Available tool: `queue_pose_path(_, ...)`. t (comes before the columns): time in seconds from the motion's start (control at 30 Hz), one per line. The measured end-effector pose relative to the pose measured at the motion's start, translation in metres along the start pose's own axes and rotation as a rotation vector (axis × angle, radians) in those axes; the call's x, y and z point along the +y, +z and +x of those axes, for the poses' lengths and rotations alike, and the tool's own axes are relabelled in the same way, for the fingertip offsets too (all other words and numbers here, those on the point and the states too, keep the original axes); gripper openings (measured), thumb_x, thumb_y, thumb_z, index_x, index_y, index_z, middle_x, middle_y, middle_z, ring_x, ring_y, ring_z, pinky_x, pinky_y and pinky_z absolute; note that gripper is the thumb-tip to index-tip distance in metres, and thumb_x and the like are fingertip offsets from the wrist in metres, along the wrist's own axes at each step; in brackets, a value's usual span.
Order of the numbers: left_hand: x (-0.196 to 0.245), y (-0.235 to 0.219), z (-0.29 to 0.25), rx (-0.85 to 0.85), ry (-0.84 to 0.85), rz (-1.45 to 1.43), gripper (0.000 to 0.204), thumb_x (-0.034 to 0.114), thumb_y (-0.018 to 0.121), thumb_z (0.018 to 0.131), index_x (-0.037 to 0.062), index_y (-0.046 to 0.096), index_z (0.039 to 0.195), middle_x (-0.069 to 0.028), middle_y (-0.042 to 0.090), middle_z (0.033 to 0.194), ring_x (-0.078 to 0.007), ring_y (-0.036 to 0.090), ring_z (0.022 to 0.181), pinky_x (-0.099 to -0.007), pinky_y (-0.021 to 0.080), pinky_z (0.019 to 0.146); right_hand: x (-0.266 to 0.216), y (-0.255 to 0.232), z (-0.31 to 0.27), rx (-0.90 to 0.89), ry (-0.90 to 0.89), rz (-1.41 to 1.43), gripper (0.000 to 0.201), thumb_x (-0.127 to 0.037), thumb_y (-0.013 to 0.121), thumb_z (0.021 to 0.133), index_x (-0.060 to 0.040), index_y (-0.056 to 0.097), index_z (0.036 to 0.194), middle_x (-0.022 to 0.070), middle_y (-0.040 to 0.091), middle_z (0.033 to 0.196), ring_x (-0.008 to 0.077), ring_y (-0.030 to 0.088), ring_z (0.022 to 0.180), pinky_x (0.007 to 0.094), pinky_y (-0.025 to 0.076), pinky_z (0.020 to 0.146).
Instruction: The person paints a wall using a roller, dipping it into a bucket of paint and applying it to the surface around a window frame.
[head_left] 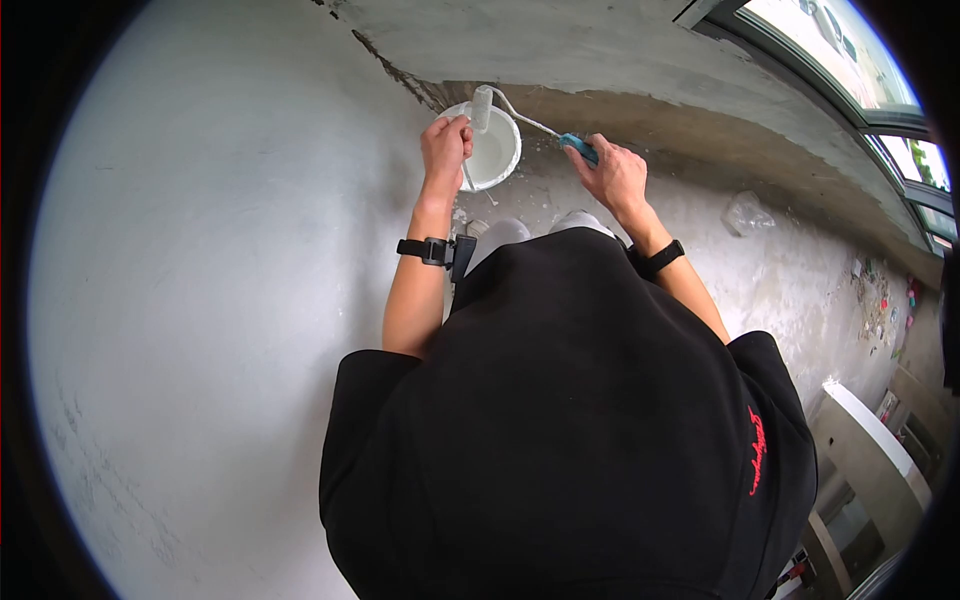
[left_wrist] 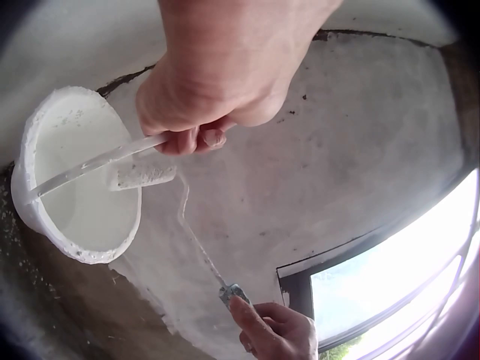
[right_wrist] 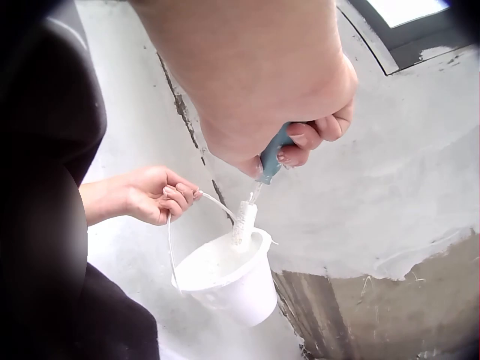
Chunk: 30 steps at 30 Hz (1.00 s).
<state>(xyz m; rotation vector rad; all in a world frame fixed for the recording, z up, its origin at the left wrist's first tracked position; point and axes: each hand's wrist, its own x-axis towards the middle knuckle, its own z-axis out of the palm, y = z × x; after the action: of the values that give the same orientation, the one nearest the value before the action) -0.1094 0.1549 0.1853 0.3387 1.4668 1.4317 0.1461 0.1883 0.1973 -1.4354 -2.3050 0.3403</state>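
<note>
A person's left hand, fingers curled, grips the thin bail of a white bucket near a wall corner. The right hand is closed round a blue handle, its whitened roller at the bucket's mouth (whether the bucket hangs or rests, I can't tell from here). To my eye, leaning the roller hard on one side of the rim could tip the bucket, since a bail lets it swing; a quick lift could fling drips onto the floor. The adjoining wall crowds the left arm; more room opens on the right, towards a crumpled plastic bag.
</note>
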Motion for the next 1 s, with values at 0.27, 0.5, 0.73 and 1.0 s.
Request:
queue_pose_path(0.27,-0.002,-0.002,0.000,0.008,0.016,0.005,0.012,0.008,0.059,0.086,0.0017,0.056,0.076,-0.0024,0.053,0.062,-0.0069,0.044,0.046,-0.0212,0.030,0.041,-0.002,0.000,-0.002,-0.003,0.020,-0.020,0.032,-0.041,0.063,0.085,-0.0091,0.062,0.084,0.0091,0.066,0.068,0.0278,0.066,0.063,0.0381,0.052,0.058)
queue_pose_path(0.5,-0.003,-0.004,0.003,-0.008,0.024,0.012,0.008,0.007,0.061,0.085,0.0007,0.057,0.082,-0.0038,0.053,0.064,-0.0073,0.044,0.046,-0.0198,0.027,0.040,0.004,0.006,-0.003,0.030,-0.010,-0.017,0.032,-0.041,0.063,0.085,-0.0097,0.062,0.084,0.0084,0.066,0.067,0.0270,0.066,0.063,0.0374,0.052,0.057)
queue_pose_path(0.73,-0.001,-0.003,0.001,-0.013,0.034,0.025,0.013,0.009,0.059,0.085,0.0029,0.055,0.075,-0.0020,0.052,0.062,-0.0070,0.044,0.046,-0.0206,0.031,0.042,0.005,0.009,-0.007,0.045,-0.012,-0.014,0.031,-0.041,0.063,0.085,-0.0097,0.062,0.086,0.0083,0.066,0.068,0.0266,0.066,0.064,0.0372,0.052,0.057)
queue_pose_path(1.0,0.000,-0.002,-0.001,0.002,0.041,0.026,0.011,0.008,0.060,0.085,0.0022,0.054,0.078,-0.0035,0.053,0.063,-0.0078,0.044,0.046,-0.0205,0.029,0.040,0.005,0.012,-0.011,0.055,-0.022,-0.009,0.031,-0.040,0.063,0.085,-0.0093,0.062,0.086,0.0084,0.066,0.068,0.0269,0.066,0.064,0.0375,0.051,0.057)
